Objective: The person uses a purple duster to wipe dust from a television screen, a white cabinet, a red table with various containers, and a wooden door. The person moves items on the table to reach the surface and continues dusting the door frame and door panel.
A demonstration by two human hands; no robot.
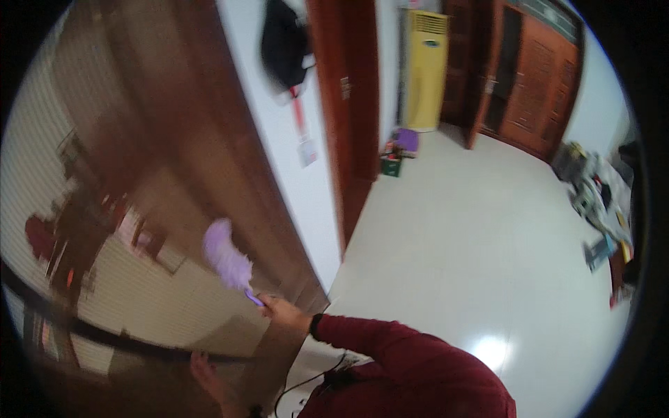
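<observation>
My right hand (286, 314) is closed around the purple handle of a fluffy purple duster (227, 255). The duster's head is in front of a large brown glossy panel (209, 183), and I cannot tell whether it touches the surface. Lower and to the left, my left hand (209, 375) has its fingers at a dark strip (130, 342) that crosses the panel; whether they grip it cannot be told. Reflections of pink, red and brown shapes show in the panel. Both hands are bare, and a dark band circles the right wrist.
Beyond the panel, a black bag (285, 44) hangs on the white wall beside a brown door (360, 120). A yellow floor-standing air conditioner (427, 73) and a green box (391, 166) stand farther off. Piled cloth (596, 190) lies at right. A black cable (308, 384) runs near my body.
</observation>
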